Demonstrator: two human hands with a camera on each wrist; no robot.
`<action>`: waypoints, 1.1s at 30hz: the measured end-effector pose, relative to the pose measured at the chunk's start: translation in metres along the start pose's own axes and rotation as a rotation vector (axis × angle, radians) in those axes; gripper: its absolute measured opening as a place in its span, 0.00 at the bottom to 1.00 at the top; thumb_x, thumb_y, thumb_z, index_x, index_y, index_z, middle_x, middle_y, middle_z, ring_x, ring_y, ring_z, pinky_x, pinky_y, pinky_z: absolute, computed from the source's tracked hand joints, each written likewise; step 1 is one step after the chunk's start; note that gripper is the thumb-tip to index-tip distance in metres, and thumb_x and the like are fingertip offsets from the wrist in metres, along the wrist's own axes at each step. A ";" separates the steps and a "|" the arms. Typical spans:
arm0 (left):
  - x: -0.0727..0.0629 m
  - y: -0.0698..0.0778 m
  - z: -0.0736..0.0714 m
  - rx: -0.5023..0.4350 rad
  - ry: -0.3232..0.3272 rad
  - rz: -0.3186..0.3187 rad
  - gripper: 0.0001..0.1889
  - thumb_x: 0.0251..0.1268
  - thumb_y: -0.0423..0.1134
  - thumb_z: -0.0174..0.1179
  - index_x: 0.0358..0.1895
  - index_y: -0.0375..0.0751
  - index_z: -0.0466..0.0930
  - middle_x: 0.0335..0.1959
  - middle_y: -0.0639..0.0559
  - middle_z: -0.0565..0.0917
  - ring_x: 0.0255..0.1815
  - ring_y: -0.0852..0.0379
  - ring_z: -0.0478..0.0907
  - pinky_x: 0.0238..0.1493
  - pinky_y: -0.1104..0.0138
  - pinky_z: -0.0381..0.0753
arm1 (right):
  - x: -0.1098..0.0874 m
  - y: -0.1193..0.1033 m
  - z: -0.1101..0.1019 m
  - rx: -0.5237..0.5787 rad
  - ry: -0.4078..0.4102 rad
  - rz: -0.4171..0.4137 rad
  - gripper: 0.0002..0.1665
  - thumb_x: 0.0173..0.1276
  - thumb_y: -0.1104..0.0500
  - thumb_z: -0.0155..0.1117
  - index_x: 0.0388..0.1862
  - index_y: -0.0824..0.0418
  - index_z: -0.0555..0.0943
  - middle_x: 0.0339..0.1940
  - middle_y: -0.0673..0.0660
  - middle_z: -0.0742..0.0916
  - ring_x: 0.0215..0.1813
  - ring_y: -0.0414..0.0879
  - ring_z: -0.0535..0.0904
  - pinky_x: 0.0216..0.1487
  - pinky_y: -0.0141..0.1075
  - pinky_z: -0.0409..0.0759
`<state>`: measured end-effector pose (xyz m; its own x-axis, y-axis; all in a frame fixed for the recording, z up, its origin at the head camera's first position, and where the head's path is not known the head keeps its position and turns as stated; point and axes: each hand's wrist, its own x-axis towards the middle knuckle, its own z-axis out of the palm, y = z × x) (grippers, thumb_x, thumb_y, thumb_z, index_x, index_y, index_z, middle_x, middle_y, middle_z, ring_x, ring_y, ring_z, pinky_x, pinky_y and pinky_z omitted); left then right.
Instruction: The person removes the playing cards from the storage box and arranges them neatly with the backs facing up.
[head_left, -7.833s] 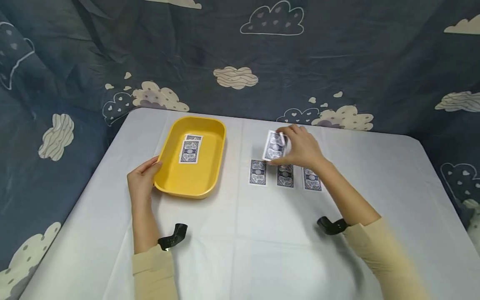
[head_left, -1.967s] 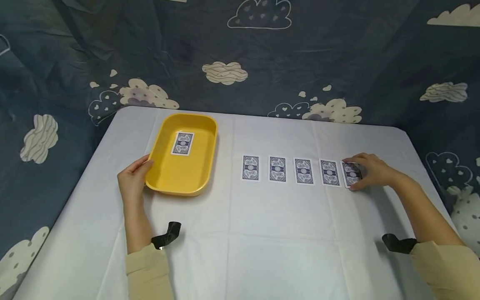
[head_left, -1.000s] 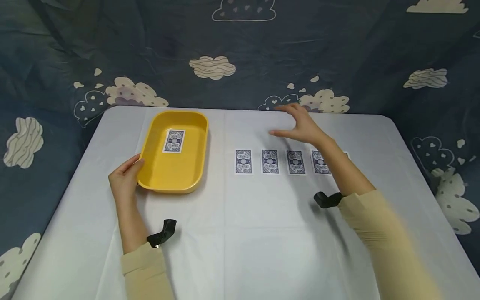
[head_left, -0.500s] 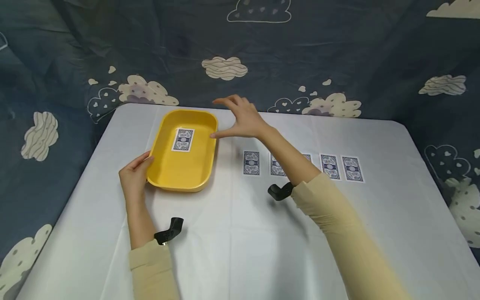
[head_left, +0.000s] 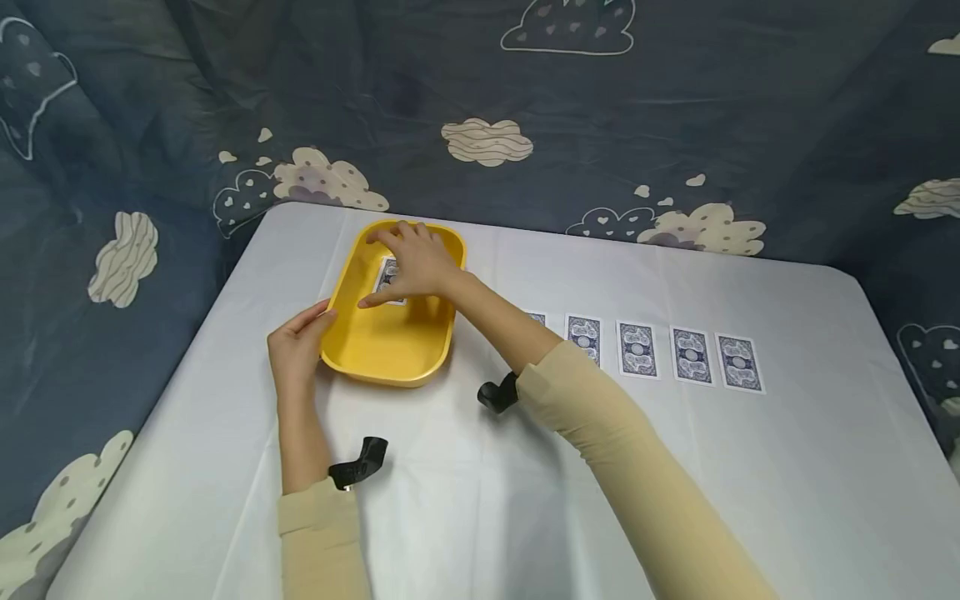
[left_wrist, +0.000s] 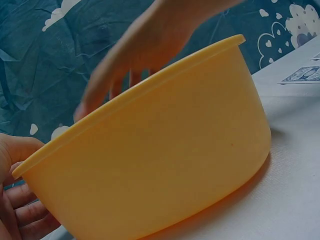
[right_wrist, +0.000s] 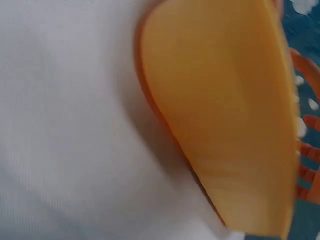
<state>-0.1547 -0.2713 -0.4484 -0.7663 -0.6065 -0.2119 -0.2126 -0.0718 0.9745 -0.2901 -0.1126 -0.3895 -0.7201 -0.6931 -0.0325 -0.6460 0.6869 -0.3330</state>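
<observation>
My left hand (head_left: 296, 350) pinches the left rim of a yellow plastic tray (head_left: 386, 354) between thumb and fingers; the left wrist view shows that tray's outer wall (left_wrist: 160, 150) up close. Inside it lies a face-down playing card (head_left: 387, 277) with a blue patterned back and white border, partly covered by my right hand (head_left: 420, 260). That hand reaches in over the card, thumb and fingers spread apart, nothing held between them. On the white table, a row of face-down playing cards (head_left: 637, 350) lies to the right, the leftmost card (head_left: 537, 318) mostly hidden behind the right forearm.
A white cloth (head_left: 450, 500) covers the table. Dark blue fabric (head_left: 420, 83) printed with clouds hangs behind and at the sides. Black camera mounts sit on both wrists, the right mount (head_left: 498, 393) close to the tray's near right corner.
My right hand set a card at the row's right end, let go, then swung left over the tray. The row has grown rightward by two cards. My left hand stays on the rim.
</observation>
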 end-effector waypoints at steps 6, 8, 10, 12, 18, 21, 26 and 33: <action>0.017 -0.026 0.006 -0.010 -0.005 0.045 0.20 0.45 0.51 0.71 0.44 0.50 0.85 0.41 0.53 0.85 0.42 0.61 0.79 0.40 0.75 0.76 | 0.012 0.000 0.022 -0.036 -0.151 0.163 0.66 0.31 0.24 0.69 0.69 0.48 0.58 0.61 0.56 0.66 0.62 0.51 0.59 0.60 0.44 0.61; 0.022 -0.034 0.009 -0.001 -0.005 0.044 0.20 0.45 0.52 0.71 0.43 0.51 0.85 0.42 0.52 0.85 0.42 0.61 0.80 0.41 0.74 0.77 | 0.012 0.003 0.026 -0.048 -0.182 0.211 0.69 0.30 0.25 0.71 0.70 0.51 0.57 0.61 0.57 0.65 0.62 0.51 0.57 0.60 0.45 0.60; 0.022 -0.036 0.009 -0.010 -0.019 0.042 0.19 0.46 0.50 0.71 0.43 0.50 0.85 0.41 0.52 0.85 0.41 0.61 0.80 0.41 0.73 0.77 | 0.014 0.006 0.031 -0.071 -0.199 0.233 0.70 0.29 0.25 0.72 0.70 0.53 0.56 0.61 0.58 0.64 0.63 0.51 0.56 0.60 0.45 0.60; 0.021 -0.034 0.007 -0.033 -0.027 0.044 0.18 0.47 0.48 0.71 0.43 0.49 0.86 0.40 0.52 0.85 0.40 0.61 0.80 0.40 0.73 0.77 | 0.016 0.009 0.034 -0.075 -0.198 0.250 0.69 0.29 0.26 0.72 0.69 0.54 0.57 0.60 0.58 0.64 0.63 0.51 0.55 0.61 0.45 0.59; 0.026 -0.032 0.002 -0.055 0.003 0.081 0.20 0.44 0.49 0.72 0.42 0.47 0.86 0.37 0.53 0.85 0.39 0.61 0.80 0.37 0.76 0.77 | 0.025 0.010 0.037 -0.035 -0.165 0.275 0.63 0.29 0.26 0.73 0.63 0.54 0.63 0.56 0.56 0.65 0.60 0.50 0.57 0.61 0.44 0.59; 0.019 -0.023 0.001 -0.043 -0.002 0.076 0.19 0.45 0.49 0.72 0.43 0.47 0.86 0.38 0.53 0.85 0.40 0.61 0.80 0.38 0.76 0.76 | 0.025 0.009 0.036 -0.018 -0.167 0.279 0.61 0.29 0.27 0.73 0.61 0.53 0.64 0.54 0.55 0.65 0.58 0.50 0.57 0.59 0.43 0.59; -0.002 0.001 0.003 -0.010 -0.005 0.060 0.18 0.51 0.44 0.69 0.46 0.42 0.84 0.39 0.52 0.85 0.40 0.63 0.79 0.41 0.75 0.76 | 0.025 0.009 0.035 -0.009 -0.146 0.276 0.58 0.30 0.28 0.74 0.57 0.55 0.65 0.51 0.54 0.67 0.56 0.49 0.58 0.56 0.41 0.58; -0.007 0.007 0.003 -0.003 0.001 0.013 0.17 0.53 0.41 0.67 0.47 0.41 0.83 0.38 0.53 0.84 0.39 0.64 0.79 0.43 0.74 0.76 | 0.020 0.009 0.029 -0.057 -0.069 0.201 0.58 0.30 0.25 0.71 0.56 0.56 0.66 0.53 0.54 0.70 0.58 0.49 0.60 0.57 0.43 0.58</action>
<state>-0.1533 -0.2651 -0.4404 -0.7687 -0.6080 -0.1987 -0.2006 -0.0659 0.9775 -0.3030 -0.1267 -0.4207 -0.8181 -0.5529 -0.1584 -0.5059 0.8228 -0.2591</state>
